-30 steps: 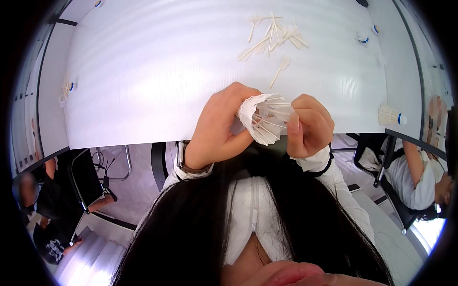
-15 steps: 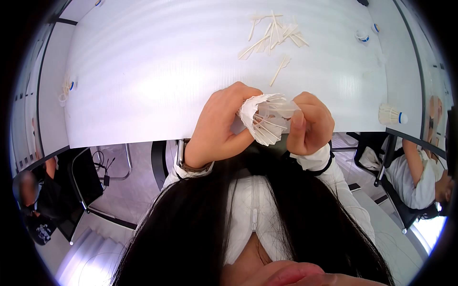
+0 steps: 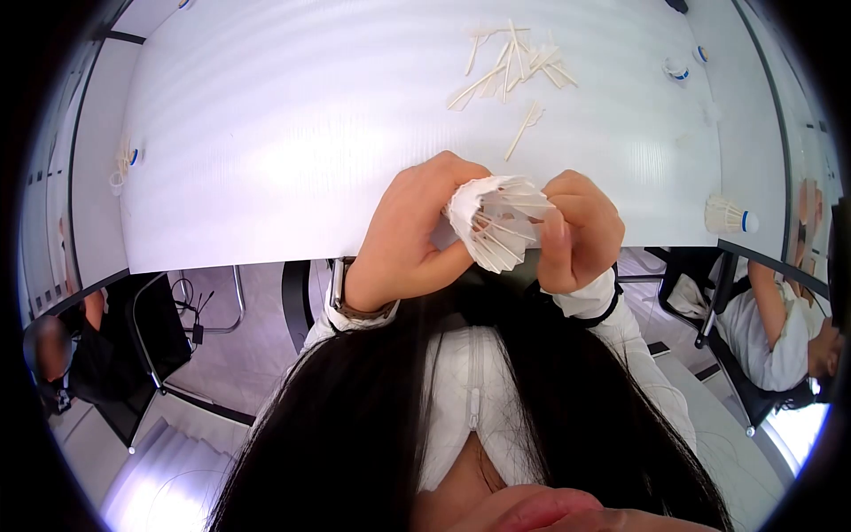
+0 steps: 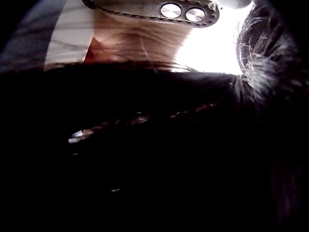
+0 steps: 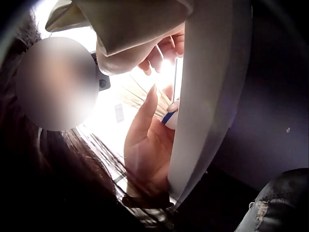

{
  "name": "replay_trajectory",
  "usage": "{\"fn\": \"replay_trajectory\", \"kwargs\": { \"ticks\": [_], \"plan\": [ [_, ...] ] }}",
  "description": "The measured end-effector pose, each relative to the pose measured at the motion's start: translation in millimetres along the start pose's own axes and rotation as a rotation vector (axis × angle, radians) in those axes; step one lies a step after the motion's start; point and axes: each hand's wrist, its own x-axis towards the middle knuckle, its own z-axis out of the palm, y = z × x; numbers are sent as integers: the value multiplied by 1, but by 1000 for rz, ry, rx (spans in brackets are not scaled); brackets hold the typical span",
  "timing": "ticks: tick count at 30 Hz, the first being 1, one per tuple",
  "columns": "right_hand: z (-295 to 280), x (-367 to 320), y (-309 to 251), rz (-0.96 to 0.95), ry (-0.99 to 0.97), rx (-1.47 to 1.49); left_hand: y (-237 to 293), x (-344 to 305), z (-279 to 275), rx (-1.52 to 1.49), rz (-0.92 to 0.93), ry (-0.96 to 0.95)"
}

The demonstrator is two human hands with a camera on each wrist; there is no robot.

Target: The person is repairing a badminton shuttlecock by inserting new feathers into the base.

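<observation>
My left hand (image 3: 408, 235) grips a white feather shuttlecock (image 3: 483, 217) around its base end, with the open feather skirt facing right in the head view. Thumb and fingers of my right hand (image 3: 585, 230) pinch a feather at the skirt's right rim. From the right wrist view, the left hand (image 5: 147, 145) holds the cork end, where a blue band (image 5: 167, 117) shows, and the right hand's fingertips hang above the feathers. Dark hair covers most of the left wrist view, leaving a strap (image 4: 154, 12) and some wrist visible.
Several loose feather pieces (image 3: 510, 66) lie on the white table (image 3: 292, 133) beyond the hands, one nearer than the others. A whole shuttlecock (image 3: 729, 215) lies at the right edge, with blue-banded cork ends (image 3: 675, 69) farther up. Stripped shuttlecock remains (image 3: 127, 161) sit at the left edge.
The feather at the right rim stuck out toward the right hand earlier and now sits closer to the skirt's line. The right fingers have shifted slightly; the left hand keeps its hold.
</observation>
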Motion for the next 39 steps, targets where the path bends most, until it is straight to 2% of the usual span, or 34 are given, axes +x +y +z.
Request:
{"fn": "replay_trajectory", "kwargs": {
  "ticks": [2,3,8,22,39],
  "plan": [
    [-1,1,-1,15,33,33,-3,2,-1,19,47,-31],
    [0,0,-1,16,35,11,-1,1,-4,40,2,-92],
    [2,-3,0,24,68,-67,-1,2,-3,60,9,-72],
    [2,0,0,-34,75,-26,-1,0,-2,7,33,14],
    [2,0,0,-75,60,-36,-3,0,-2,57,52,-16]
  ]
}}
